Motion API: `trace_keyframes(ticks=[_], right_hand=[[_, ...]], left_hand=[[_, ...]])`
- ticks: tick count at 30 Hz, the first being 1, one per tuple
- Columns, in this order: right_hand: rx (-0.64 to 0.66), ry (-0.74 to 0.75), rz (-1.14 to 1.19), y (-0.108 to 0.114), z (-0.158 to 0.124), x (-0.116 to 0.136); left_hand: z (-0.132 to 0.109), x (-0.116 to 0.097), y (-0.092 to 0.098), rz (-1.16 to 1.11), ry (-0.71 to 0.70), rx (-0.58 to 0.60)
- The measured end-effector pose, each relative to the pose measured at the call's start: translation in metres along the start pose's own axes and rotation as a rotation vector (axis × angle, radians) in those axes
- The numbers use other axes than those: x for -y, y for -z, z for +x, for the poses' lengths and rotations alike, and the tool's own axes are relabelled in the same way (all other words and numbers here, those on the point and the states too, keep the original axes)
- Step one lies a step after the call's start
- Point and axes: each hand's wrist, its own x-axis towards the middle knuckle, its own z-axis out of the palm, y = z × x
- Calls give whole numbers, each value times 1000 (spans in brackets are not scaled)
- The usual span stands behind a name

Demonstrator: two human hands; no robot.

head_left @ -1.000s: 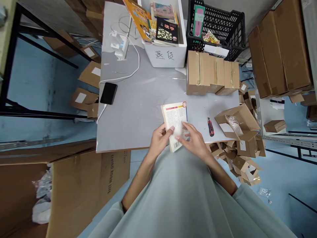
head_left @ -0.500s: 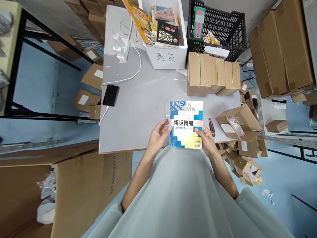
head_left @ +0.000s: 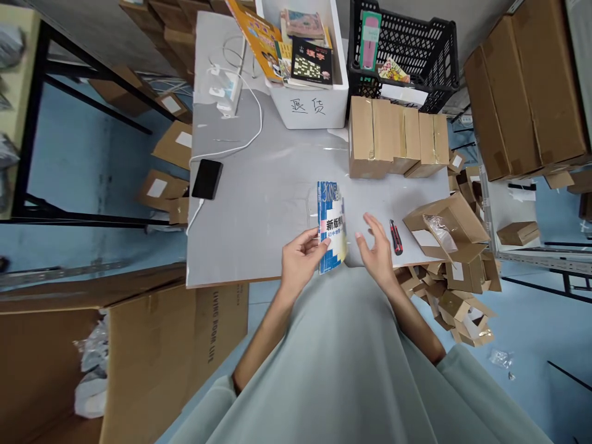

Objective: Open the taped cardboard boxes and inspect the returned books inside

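A blue, white and yellow book (head_left: 335, 231) with Chinese print on its cover is tilted edge-on above the near side of the table. My left hand (head_left: 303, 254) grips it along the spine side, thumb on the front cover and fingers behind. My right hand (head_left: 377, 251) is apart from the book, to its right, with fingers spread and nothing in them. Just beyond that hand, a red and black box cutter (head_left: 396, 237) lies on the grey table (head_left: 263, 209).
A white bin (head_left: 308, 114) of books and a black crate (head_left: 416, 58) stand at the back. Small cartons (head_left: 398, 139) line up before the crate. An open box (head_left: 446, 225) sits at the right edge. A phone (head_left: 207, 179) charges at left. A large carton (head_left: 171, 345) stands lower left.
My right hand has let go of the book and moved slightly away from it. The book has turned from facing me flat to nearly edge-on, still in my left hand.
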Motion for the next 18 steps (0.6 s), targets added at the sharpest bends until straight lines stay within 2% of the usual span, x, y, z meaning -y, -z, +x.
trace_keyframes(ticks=[2,4,7,9,12,14,18], right_hand=[[148,-48,122,-13,-8,8],[218,-82,235,-24,-14,17],[119,-85,276,-29,-15,27],[80,-100,290,-22,-12,32],[184,-138,354,-5,-9,38],[286,-167,413,6,-10,41],[392,-167,447,18,-16,45]], left_hand=[[-9,-2,-7,113,-109,-26],[-18,-5,-13,226,-264,-14],[-25,-14,-12,346,-429,87],[-22,-21,-4,358,-438,155],[-10,-29,14,300,-350,53],[-2,-31,25,193,-212,18],[-1,-29,35,-72,105,192]])
